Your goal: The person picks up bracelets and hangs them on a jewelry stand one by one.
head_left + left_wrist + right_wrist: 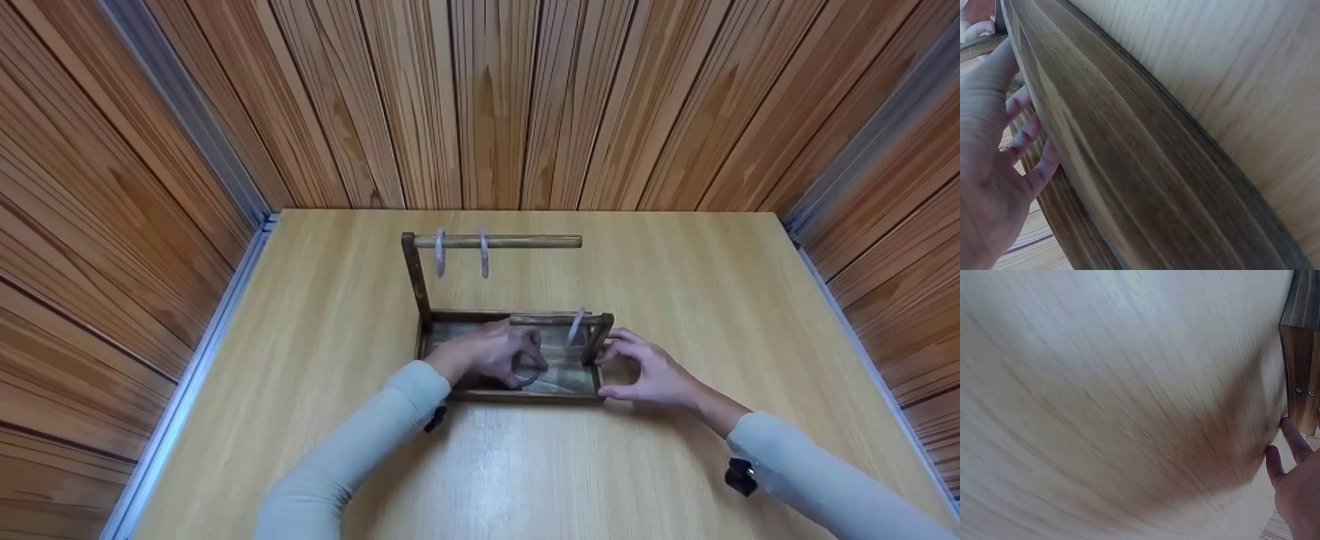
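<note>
A dark wooden stand [499,398] has a shallow tray base, a tall left post with an upper bar [532,241], and a shorter right post with a lower bar [547,319]. Two pale rings [484,253] hang on the upper bar, and another pale ring [575,328] is on the lower one. My left hand [491,352] reaches into the tray, pinching a ring [531,380] between thumb and forefinger; its other fingers show beside the tray wall [1112,146] in the left wrist view. My right hand [652,375] holds the tray's right end, thumb at the front corner.
The stand rests on a light wood table [337,300]. Wood-plank walls [487,105] rise at the back and both sides, with metal rails [202,315] along the side edges.
</note>
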Demonstrator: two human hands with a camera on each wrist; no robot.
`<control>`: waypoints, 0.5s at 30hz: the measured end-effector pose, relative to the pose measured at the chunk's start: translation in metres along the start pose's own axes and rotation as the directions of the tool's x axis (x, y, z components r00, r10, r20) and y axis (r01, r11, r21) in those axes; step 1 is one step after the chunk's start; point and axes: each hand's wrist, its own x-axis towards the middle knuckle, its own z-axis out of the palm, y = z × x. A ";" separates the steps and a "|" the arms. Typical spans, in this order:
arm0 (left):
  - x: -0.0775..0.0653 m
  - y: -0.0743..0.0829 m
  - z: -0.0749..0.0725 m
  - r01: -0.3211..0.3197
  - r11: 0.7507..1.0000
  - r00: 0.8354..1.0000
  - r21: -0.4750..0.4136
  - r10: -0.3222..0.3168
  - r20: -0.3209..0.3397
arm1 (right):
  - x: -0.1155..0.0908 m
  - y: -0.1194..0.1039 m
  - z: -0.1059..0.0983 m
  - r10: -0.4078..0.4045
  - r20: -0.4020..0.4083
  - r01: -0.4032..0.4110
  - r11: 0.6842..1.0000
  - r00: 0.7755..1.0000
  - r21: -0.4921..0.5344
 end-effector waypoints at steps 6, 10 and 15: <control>0.001 0.001 0.000 0.014 1.000 1.000 0.010 -0.014 0.005 | 0.000 0.000 0.000 0.005 0.004 -0.005 1.000 1.000 0.013; 0.002 0.001 0.001 0.021 1.000 1.000 0.012 -0.021 -0.007 | 0.000 0.002 0.001 -0.018 -0.008 0.018 1.000 1.000 0.022; 0.002 0.001 0.002 0.014 1.000 1.000 0.022 -0.014 -0.024 | -0.001 0.005 0.002 -0.052 -0.026 0.053 0.998 0.998 0.027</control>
